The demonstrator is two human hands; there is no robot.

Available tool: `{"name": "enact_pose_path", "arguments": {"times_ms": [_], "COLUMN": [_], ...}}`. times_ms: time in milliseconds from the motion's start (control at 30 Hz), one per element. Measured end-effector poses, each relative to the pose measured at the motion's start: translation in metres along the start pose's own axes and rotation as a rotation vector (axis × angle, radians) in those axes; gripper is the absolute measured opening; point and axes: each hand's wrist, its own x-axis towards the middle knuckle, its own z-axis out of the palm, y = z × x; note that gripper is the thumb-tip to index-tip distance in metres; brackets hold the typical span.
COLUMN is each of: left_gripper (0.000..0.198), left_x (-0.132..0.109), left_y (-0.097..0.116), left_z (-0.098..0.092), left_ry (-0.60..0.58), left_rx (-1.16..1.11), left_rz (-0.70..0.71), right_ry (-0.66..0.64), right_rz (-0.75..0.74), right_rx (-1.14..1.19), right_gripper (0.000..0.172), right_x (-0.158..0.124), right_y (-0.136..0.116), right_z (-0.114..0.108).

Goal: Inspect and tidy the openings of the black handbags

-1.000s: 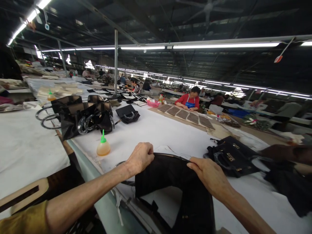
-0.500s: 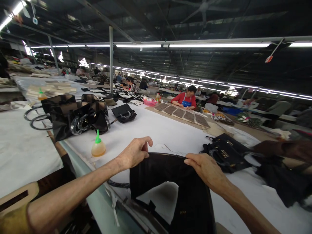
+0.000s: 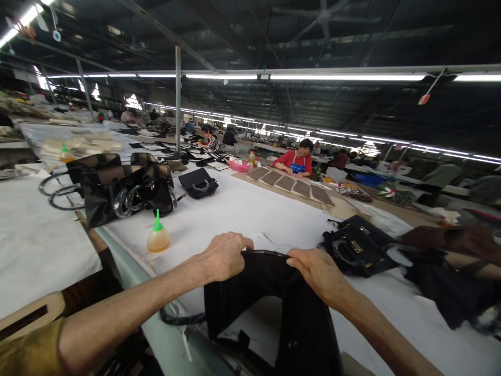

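Note:
A black bag (image 3: 305,324) stands at the near edge of the white table, its upper rim facing away from me and a pale opening showing in its middle. My left hand (image 3: 227,256) is closed on the rim at its left part, with the fingers bent over the edge. On the right part of the same rim, my right hand (image 3: 319,274) pinches the edge between thumb and fingers. A dark round handle (image 3: 182,317) sticks out from the bag's left side.
A glue bottle with green nozzle (image 3: 158,239) stands left of my hands. Black bags (image 3: 113,188) are grouped behind it, a small one (image 3: 199,183) beyond. More black bags (image 3: 358,245) lie right, near another person's arm (image 3: 454,240). A person in red (image 3: 297,158) sits across.
My left hand has shifted slightly right and down, its fingers now folded over the rim. My right hand has moved a little left, and the bag's rim has come slightly lower.

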Motion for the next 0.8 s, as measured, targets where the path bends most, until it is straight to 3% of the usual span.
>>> {"name": "enact_pose_path", "arguments": {"times_ms": [100, 333, 533, 667, 800], "left_gripper": [0.034, 0.038, 0.037, 0.009, 0.013], "left_x": [0.01, 0.008, -0.004, 0.0, 0.011], "left_y": [0.007, 0.004, 0.002, 0.007, 0.01], "left_z": [0.013, 0.04, 0.034, 0.033, 0.039], "left_ry": [0.078, 0.262, 0.231, 0.248, 0.239], "left_rx": [0.062, 0.053, -0.091, -0.142, -0.172], "left_rz": [0.022, 0.159, 0.308, 0.237, 0.128], "right_ry": [0.004, -0.001, 0.004, 0.011, 0.034], "right_rz": [-0.009, -0.072, -0.085, -0.079, -0.103], "right_rx": [0.033, 0.141, 0.209, 0.202, 0.194], "right_gripper": [0.032, 0.033, 0.031, 0.03, 0.03], "right_x": [-0.003, -0.005, -0.009, -0.01, -0.012], "right_y": [0.004, 0.009, 0.012, 0.013, 0.013], "right_z": [0.001, 0.0, -0.002, -0.001, 0.002]}}
